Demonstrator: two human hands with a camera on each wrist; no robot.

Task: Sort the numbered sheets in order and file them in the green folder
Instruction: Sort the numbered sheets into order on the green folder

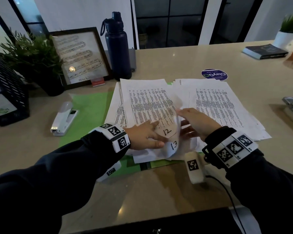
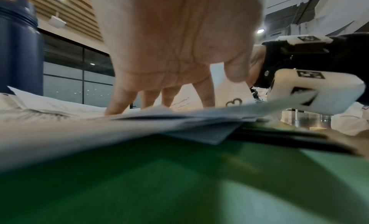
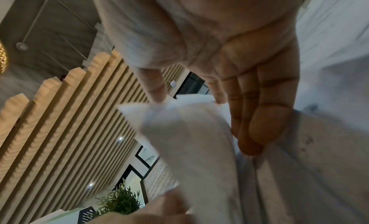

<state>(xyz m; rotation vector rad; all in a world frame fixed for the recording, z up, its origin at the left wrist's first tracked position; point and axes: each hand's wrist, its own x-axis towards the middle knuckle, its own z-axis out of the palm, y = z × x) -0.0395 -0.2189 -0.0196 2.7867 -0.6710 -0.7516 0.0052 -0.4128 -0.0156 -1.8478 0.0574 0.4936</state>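
Note:
An open green folder [image 1: 91, 107] lies on the table under two piles of printed sheets. The left pile [image 1: 147, 98] is topped by sheet 12 [image 1: 167, 131], and sheet 13 [image 1: 173, 146] shows beneath its lifted corner. My left hand [image 1: 149, 134] presses flat on this pile's near edge with its fingers straight [image 2: 123, 101]. My right hand [image 1: 191, 119] pinches the curled-up right edge of the top sheets [image 3: 189, 129] between thumb and forefinger. The right pile [image 1: 218, 102] lies untouched beside it.
A white stapler [image 1: 64, 119] lies left of the folder. Behind stand a navy bottle [image 1: 118, 48], a picture frame [image 1: 81, 56], a plant [image 1: 32, 56] and a black mesh organiser [image 1: 7, 92]. A round sticker [image 1: 214, 74] and a book [image 1: 265, 51] sit far right.

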